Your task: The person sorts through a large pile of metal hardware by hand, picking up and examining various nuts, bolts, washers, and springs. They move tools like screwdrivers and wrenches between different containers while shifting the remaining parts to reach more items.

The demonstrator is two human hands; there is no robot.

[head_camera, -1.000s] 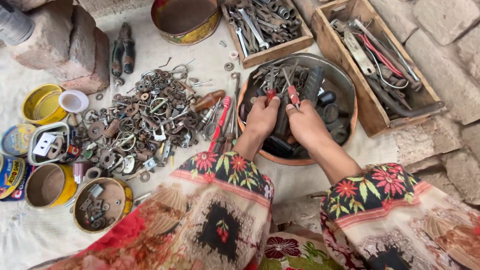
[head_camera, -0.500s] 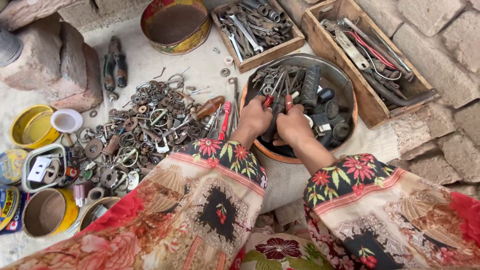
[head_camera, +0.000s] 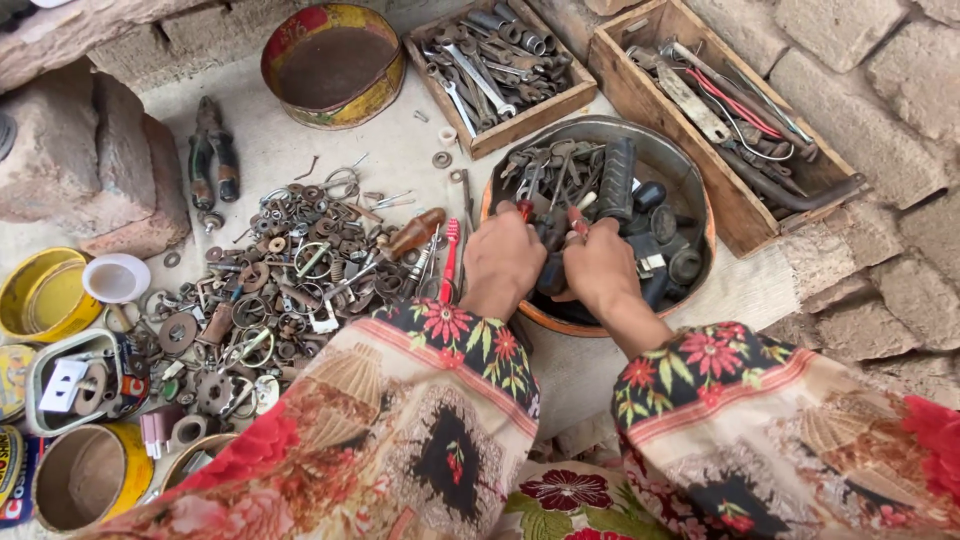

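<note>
Both of my hands are inside a round metal bowl (head_camera: 690, 180) full of dark tools and black rubber grips. My left hand (head_camera: 503, 258) and my right hand (head_camera: 600, 265) close together around a dark tool with red-tipped handles (head_camera: 552, 225); its full shape is hidden by my fingers. A black ribbed handle grip (head_camera: 618, 178) lies just beyond my right hand. My floral sleeves cover the lower part of the head view.
A pile of rusty washers, rings and scrap (head_camera: 280, 290) lies left of the bowl. Two wooden boxes hold wrenches (head_camera: 495, 60) and long tools (head_camera: 720, 110). A round tin (head_camera: 335, 65), yellow cans (head_camera: 45, 295), pliers (head_camera: 212, 150) and bricks (head_camera: 90, 170) surround them.
My hands have drawn closer together over the bowl, closing around the red-handled tool. The camera view shifted slightly.
</note>
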